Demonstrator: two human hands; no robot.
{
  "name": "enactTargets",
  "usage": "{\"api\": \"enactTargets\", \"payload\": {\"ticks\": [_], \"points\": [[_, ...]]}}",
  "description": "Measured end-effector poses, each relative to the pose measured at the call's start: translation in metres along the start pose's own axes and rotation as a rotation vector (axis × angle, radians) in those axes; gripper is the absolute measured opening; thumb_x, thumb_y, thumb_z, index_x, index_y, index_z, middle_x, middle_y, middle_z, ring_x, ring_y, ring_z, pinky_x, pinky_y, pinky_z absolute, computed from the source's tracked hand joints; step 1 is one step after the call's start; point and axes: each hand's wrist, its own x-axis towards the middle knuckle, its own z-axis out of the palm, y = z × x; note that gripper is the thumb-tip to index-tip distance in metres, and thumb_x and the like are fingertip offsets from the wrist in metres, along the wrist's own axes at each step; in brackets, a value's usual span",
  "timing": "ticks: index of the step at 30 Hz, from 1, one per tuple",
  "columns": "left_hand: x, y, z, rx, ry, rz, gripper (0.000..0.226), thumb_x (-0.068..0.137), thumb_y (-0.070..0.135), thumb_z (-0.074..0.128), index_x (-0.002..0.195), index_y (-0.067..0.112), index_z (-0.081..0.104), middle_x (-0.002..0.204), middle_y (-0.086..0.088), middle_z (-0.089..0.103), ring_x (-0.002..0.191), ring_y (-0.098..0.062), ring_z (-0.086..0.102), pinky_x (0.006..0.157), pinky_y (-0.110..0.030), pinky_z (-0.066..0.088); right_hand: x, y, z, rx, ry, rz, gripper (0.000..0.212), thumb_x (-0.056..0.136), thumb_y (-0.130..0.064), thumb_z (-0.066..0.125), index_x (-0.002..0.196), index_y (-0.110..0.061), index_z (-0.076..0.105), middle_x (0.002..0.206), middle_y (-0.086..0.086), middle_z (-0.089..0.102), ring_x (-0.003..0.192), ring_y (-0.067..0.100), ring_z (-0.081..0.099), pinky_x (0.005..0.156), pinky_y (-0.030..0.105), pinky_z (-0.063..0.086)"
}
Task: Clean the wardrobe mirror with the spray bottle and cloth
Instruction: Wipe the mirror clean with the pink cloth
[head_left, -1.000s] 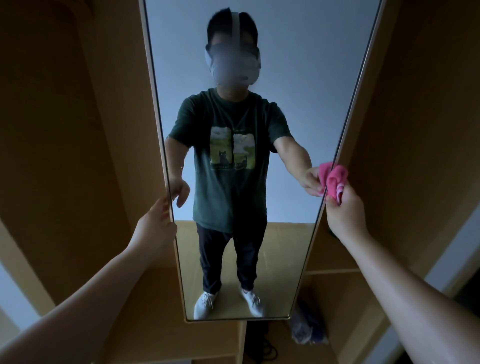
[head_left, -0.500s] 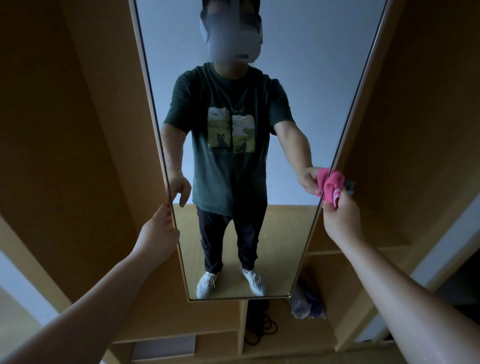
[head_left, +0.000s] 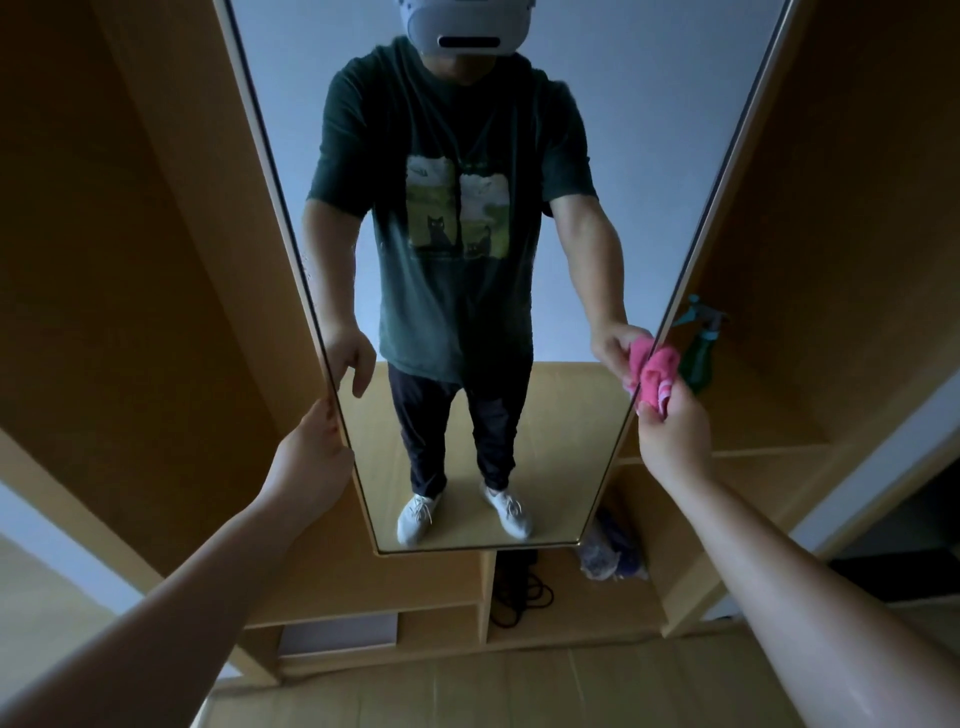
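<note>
A tall narrow mirror (head_left: 571, 405) hangs in the open wooden wardrobe and reflects a person in a dark green T-shirt. My left hand (head_left: 311, 457) grips the mirror's left edge low down, fingers curled behind the frame. My right hand (head_left: 672, 431) holds a bunched pink cloth (head_left: 657, 376) against the mirror's right edge. A green spray bottle (head_left: 701, 348) stands on a wardrobe shelf just right of the cloth, partly hidden behind it.
Wooden wardrobe panels (head_left: 130, 260) flank the mirror. Below it are low shelves with a black cable (head_left: 519, 592) and a crumpled bag (head_left: 610, 551). A wooden floor (head_left: 493, 691) runs along the bottom.
The view has tilted down, so the mirror's bottom edge, lower shelves and floor show more. My right hand with the cloth slid down the right edge. The spray bottle came into sight.
</note>
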Motion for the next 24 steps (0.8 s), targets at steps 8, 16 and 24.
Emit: {"api": "enactTargets", "payload": {"ticks": [8,16,24], "points": [[-0.006,-0.016,0.011,-0.153,-0.030,-0.076,0.067,0.086,-0.004,0.046,0.143,0.029,0.036,0.111,0.017,0.060,0.109,-0.009,0.057,0.078,-0.024,0.048,-0.010,0.018,0.015,0.004,-0.028,0.068,0.022,0.095,-0.006,0.052,0.116,-0.004,0.055,0.093,0.005,0.057,0.080,0.018,0.052,0.061,0.024,0.037],[-0.013,-0.024,0.022,-0.213,-0.072,-0.084,0.069,0.088,-0.007,0.047,0.142,0.034,0.034,0.108,0.033,0.052,0.110,-0.001,0.052,0.090,-0.029,0.045,-0.019,0.036,0.029,0.001,-0.054,0.126,0.012,0.093,-0.004,0.051,0.106,-0.005,0.053,0.087,0.007,0.054,0.077,0.024,0.052,0.066,0.029,0.037],[-0.020,-0.047,0.035,-0.210,-0.126,-0.157,0.061,0.087,-0.002,0.057,0.139,0.023,0.039,0.125,0.006,0.056,0.121,-0.015,0.051,0.100,-0.046,0.048,-0.023,0.054,0.043,0.005,-0.085,0.175,0.012,0.094,-0.006,0.051,0.106,-0.007,0.053,0.089,0.007,0.057,0.080,0.024,0.055,0.069,0.032,0.042]]}}
